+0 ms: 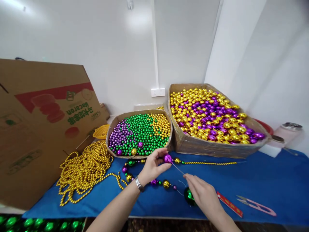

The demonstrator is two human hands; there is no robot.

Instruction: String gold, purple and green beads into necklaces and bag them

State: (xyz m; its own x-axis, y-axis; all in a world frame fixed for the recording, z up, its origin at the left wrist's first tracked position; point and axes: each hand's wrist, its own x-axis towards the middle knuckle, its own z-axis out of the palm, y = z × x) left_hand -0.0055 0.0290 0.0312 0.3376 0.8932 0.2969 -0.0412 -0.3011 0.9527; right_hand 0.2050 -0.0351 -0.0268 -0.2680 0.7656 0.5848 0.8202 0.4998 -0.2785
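My left hand point(151, 167) pinches a purple bead point(167, 158) between thumb and fingers, just in front of the small bead box. A thin needle or wire point(178, 168) runs from that bead down to my right hand point(201, 192), whose fingers are closed on its lower end. A partly strung strand of purple, gold and green beads point(159, 183) lies on the blue cloth point(265, 180) under my hands. A large green bead point(188, 196) sits beside my right hand. A silver watch is on my left wrist.
A cardboard box of small purple, green and gold beads point(138, 132) and a larger box of gold and purple balls point(210, 112) stand behind. A gold bead chain pile point(84, 170) lies left, a big carton point(43, 122) beyond it. Thread snips point(256, 205) and a red ruler point(229, 204) lie right.
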